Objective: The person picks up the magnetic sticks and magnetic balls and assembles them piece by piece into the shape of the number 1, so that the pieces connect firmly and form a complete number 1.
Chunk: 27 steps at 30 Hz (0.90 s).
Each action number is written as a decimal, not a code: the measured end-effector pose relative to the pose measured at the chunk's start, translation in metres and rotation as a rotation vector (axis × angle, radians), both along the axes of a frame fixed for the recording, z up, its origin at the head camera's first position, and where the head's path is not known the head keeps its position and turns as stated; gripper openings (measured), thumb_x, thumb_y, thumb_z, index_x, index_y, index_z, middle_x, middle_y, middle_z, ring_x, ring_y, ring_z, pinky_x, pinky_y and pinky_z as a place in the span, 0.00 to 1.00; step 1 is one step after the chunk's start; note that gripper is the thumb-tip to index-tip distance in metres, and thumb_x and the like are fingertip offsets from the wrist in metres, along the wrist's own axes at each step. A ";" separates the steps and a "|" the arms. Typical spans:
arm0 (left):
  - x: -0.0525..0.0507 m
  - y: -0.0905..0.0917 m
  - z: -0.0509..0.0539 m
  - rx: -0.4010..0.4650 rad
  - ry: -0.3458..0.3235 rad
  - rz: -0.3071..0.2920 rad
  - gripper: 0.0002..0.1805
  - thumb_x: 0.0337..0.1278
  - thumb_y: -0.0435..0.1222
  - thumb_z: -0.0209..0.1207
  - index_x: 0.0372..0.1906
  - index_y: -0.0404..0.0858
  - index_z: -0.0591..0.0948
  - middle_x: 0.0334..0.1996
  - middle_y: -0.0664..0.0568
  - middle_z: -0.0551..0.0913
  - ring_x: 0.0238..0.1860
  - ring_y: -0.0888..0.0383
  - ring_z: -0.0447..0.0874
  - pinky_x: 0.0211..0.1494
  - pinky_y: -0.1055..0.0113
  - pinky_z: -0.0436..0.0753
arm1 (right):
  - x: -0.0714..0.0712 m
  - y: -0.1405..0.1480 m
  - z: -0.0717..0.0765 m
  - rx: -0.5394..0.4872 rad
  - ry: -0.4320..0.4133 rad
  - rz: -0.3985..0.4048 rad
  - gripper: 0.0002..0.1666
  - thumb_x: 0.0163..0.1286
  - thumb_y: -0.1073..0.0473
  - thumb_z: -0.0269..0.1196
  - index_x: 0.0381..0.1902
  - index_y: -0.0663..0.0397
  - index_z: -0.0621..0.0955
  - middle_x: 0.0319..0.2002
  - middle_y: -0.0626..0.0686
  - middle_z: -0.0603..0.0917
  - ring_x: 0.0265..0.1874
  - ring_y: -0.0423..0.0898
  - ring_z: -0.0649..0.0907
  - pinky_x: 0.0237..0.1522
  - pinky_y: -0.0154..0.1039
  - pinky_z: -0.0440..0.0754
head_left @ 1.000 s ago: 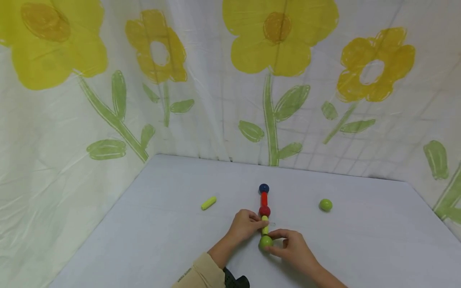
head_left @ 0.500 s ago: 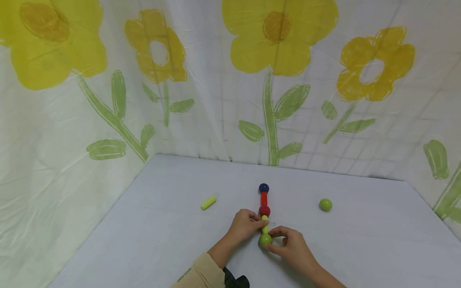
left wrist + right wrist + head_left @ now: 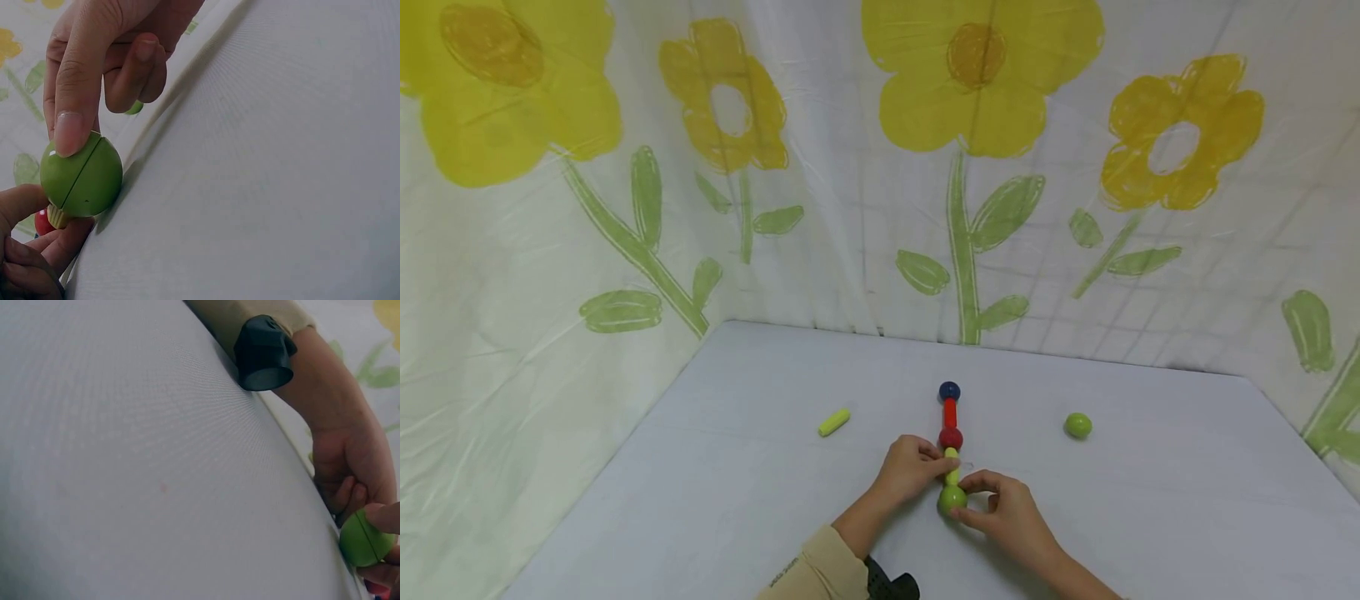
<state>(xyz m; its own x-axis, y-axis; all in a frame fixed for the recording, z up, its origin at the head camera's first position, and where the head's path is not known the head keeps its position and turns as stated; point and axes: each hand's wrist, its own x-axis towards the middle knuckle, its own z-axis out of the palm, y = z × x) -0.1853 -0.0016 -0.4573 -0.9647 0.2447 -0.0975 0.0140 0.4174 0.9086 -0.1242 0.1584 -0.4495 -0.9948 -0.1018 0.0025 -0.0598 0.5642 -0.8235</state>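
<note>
A line of balls and rods lies on the white table: a dark blue ball (image 3: 950,392), a red rod (image 3: 950,413), a red ball (image 3: 951,438), a yellow-green rod (image 3: 952,477) and a green ball (image 3: 952,499) at the near end. My left hand (image 3: 908,472) pinches the yellow-green rod from the left. From the right, my right hand (image 3: 1011,515) holds the green ball between thumb and fingers. In the left wrist view, the green ball (image 3: 94,181) meets the ribbed end of the rod (image 3: 58,217). A seam runs round the ball.
Off to the left lies a second yellow-green rod (image 3: 834,422). Another green ball (image 3: 1078,426) sits on the right. Behind the table (image 3: 760,358) hangs a white curtain (image 3: 842,275) printed with flowers. A dark device (image 3: 892,581) is at the left wrist.
My right hand has shifted slightly away from me with the green ball, up against the rod's near end. The left hand stays about where it was.
</note>
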 end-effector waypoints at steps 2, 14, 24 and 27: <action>0.000 0.000 0.000 0.000 -0.001 0.002 0.13 0.49 0.42 0.66 0.27 0.33 0.84 0.21 0.51 0.83 0.23 0.64 0.76 0.26 0.72 0.73 | 0.000 0.000 0.000 -0.006 -0.003 -0.002 0.20 0.46 0.54 0.74 0.37 0.56 0.82 0.36 0.49 0.86 0.25 0.34 0.70 0.22 0.28 0.66; -0.010 -0.016 0.003 -0.003 -0.010 0.022 0.13 0.52 0.44 0.64 0.31 0.36 0.84 0.22 0.52 0.86 0.27 0.63 0.80 0.33 0.69 0.74 | -0.001 -0.001 0.000 0.011 -0.034 -0.029 0.20 0.46 0.54 0.74 0.37 0.54 0.82 0.38 0.48 0.85 0.32 0.36 0.74 0.28 0.28 0.70; -0.028 -0.053 0.018 -0.018 0.039 0.112 0.13 0.52 0.43 0.64 0.37 0.38 0.83 0.30 0.51 0.84 0.31 0.61 0.77 0.31 0.70 0.74 | -0.001 -0.001 -0.002 0.012 -0.036 -0.029 0.22 0.45 0.53 0.75 0.38 0.54 0.82 0.39 0.49 0.85 0.30 0.37 0.73 0.27 0.28 0.70; -0.033 -0.068 0.021 -0.057 0.097 0.171 0.15 0.52 0.43 0.65 0.40 0.36 0.83 0.33 0.49 0.83 0.33 0.58 0.79 0.32 0.70 0.75 | 0.000 0.000 -0.003 0.008 -0.039 -0.024 0.22 0.45 0.53 0.75 0.38 0.54 0.82 0.39 0.49 0.85 0.28 0.36 0.72 0.25 0.28 0.69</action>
